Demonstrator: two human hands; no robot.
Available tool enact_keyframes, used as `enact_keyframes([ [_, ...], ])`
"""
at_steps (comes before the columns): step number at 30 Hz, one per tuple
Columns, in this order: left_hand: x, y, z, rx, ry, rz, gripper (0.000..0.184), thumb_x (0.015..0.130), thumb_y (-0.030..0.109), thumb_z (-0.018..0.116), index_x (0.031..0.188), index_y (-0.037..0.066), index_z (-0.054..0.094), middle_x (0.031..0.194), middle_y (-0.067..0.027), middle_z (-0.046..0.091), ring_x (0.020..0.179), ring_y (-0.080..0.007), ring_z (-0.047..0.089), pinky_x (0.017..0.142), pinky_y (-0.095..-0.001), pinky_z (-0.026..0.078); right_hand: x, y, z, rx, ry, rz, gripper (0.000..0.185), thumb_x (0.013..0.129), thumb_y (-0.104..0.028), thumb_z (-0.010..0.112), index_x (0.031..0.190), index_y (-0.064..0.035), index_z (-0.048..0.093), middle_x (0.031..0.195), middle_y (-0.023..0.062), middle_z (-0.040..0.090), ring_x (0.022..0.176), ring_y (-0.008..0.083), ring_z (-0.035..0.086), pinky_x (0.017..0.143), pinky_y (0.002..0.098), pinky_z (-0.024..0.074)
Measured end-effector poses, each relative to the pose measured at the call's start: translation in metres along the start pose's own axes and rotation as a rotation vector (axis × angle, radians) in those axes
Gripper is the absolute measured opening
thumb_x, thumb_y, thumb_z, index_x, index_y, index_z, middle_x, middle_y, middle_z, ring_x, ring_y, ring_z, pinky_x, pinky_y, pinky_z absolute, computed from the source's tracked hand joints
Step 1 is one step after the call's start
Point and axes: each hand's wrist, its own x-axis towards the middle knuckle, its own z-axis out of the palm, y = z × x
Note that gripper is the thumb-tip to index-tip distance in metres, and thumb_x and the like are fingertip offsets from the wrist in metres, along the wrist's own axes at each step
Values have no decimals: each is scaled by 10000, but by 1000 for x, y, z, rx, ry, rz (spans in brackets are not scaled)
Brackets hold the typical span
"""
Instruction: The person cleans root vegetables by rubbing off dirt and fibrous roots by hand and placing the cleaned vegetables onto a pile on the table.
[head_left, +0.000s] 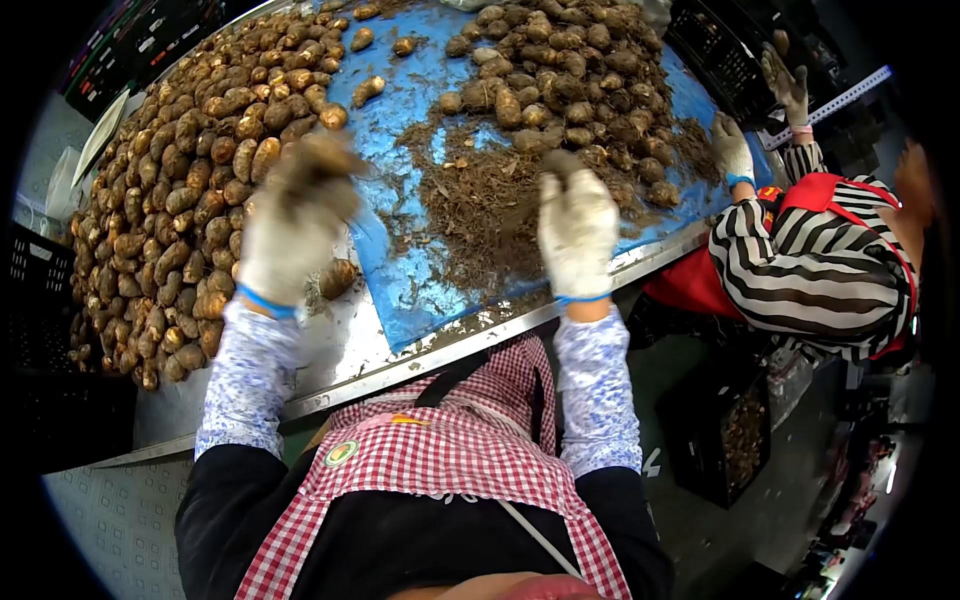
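My left hand (290, 225), in a white glove with soiled dark fingers, hovers at the right edge of the pile of brown taro tubers (170, 200). Motion smears its fingers, so whether it holds a tuber cannot be made out. My right hand (580, 225), also gloved, is over the loose root fibres and soil (470, 205). Its dirt-darkened fingers are bent together; anything between them is hidden. Beyond it lies a heap of hairy, uncleaned taros (575, 75). A single taro (338, 278) rests on the metal near my left wrist.
A blue plastic sheet (385, 130) covers part of the metal table, whose raised edge (430, 350) runs before me. At the right, a co-worker in a striped top (815, 260) has gloved hands by the heap. Black crates (715, 430) stand around.
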Motion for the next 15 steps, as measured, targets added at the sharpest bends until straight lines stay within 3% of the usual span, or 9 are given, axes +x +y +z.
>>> enact_keyframes([
  [2,-5,57,-2,-546,-71,108,238,1005,183,433,1099,11,567,1058,-169,617,946,-281,623,826,-407,547,10,26,-27,-454,-36,-13,218,835,-226,719,986,-76,667,893,106,701,782,274,657,696,397,548],
  [4,-18,86,-10,-496,-1,330,284,985,175,446,1176,-18,528,1083,-210,620,1016,-297,614,911,-460,503,7,23,-40,-675,-293,241,332,812,-341,734,1013,-84,672,924,110,703,850,305,636,770,452,499],
  [5,-21,100,-10,-469,39,438,319,975,172,453,1214,-33,508,1095,-231,622,1051,-306,609,953,-486,481,2,22,-36,-679,-313,194,411,796,-417,730,1020,-78,669,928,114,699,915,312,614,816,444,459],
  [6,-22,102,-10,-483,106,417,342,984,194,454,1224,-45,506,1097,-235,624,1045,-307,612,953,-483,480,2,18,-32,-734,-446,268,389,796,-362,751,1069,-95,673,996,133,701,956,318,628,868,407,495],
  [8,8,73,-4,-456,-61,229,422,994,248,469,1269,-71,481,1122,-235,619,1021,-316,620,968,-471,476,-10,43,-12,-743,-317,169,459,800,-365,739,1127,-60,641,1046,172,681,961,322,622,860,423,493],
  [10,32,36,-9,-396,-49,19,462,987,297,520,1293,-47,483,1099,-221,631,948,-246,647,785,-359,576,-3,38,-14,-476,-335,227,448,850,-282,693,1191,-14,582,1049,180,663,976,306,615,837,411,506],
  [11,47,-2,19,525,239,63,466,999,298,512,1319,-34,445,1001,-137,637,824,-202,626,744,-345,563,5,25,-18,-259,-343,240,408,871,-253,667,1190,-16,574,1044,161,663,951,279,615,804,407,520],
  [13,73,-29,54,1078,369,-96,444,1008,263,493,1334,-35,448,1107,-166,627,850,-201,638,763,-322,566,10,7,-20,28,-361,212,398,878,-172,657,1229,-18,549,1065,150,643,953,256,619,802,385,540],
  [15,100,-48,76,1486,245,-286,391,997,134,468,1354,-21,435,1172,-187,596,937,-204,628,814,-311,559,14,-13,-23,133,-382,40,472,851,-111,684,1285,-19,524,1099,167,618,982,274,624,830,372,543],
])
